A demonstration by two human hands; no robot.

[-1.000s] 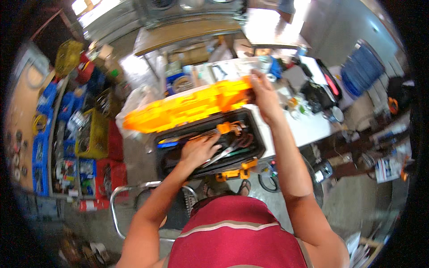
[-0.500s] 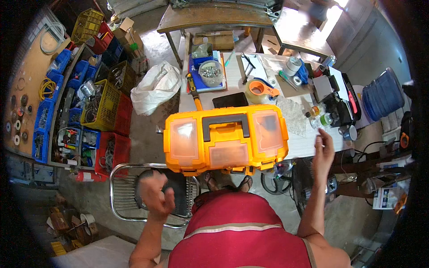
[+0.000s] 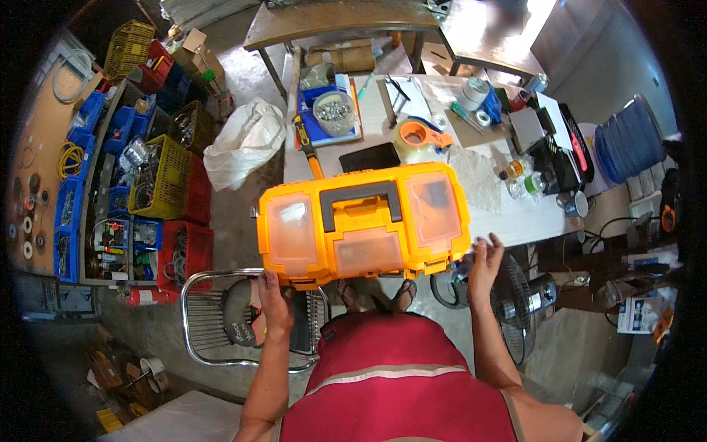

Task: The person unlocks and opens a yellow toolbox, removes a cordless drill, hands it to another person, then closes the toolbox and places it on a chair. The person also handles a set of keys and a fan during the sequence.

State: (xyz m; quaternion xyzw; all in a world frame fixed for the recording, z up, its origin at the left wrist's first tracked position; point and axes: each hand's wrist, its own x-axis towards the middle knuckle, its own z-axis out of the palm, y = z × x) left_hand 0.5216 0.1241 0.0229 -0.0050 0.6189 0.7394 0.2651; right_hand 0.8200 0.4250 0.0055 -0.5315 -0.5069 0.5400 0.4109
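Observation:
A yellow-orange toolbox [image 3: 362, 222] with a black carry handle [image 3: 359, 193] and clouded lid compartments sits at the near edge of the white-topped table, lid closed. Beside its near left corner is my left hand [image 3: 275, 305], held upright with fingers stretched out; whether it touches the box I cannot tell. At the opposite corner, my right hand [image 3: 485, 267] is raised, fingers apart, close to the box's right side. Neither hand holds anything. Behind the toolbox lie a hammer [image 3: 308, 149] with a yellow-and-black handle and a flat black object [image 3: 370, 158].
The table [image 3: 482, 221] also bears a tub of small metal parts [image 3: 333, 112], an orange tape dispenser [image 3: 423, 135], bottles [image 3: 527, 184] and a mug [image 3: 574, 204]. A chrome-framed chair [image 3: 221, 362] stands at left, a fan [image 3: 513, 309] at right. Crates [image 3: 158, 191] line the left side.
Both hands have come inward to the toolbox's near corners: the left rightward and down, the right leftward and down. The toolbox shows slightly farther left and tilted as the view shifted.

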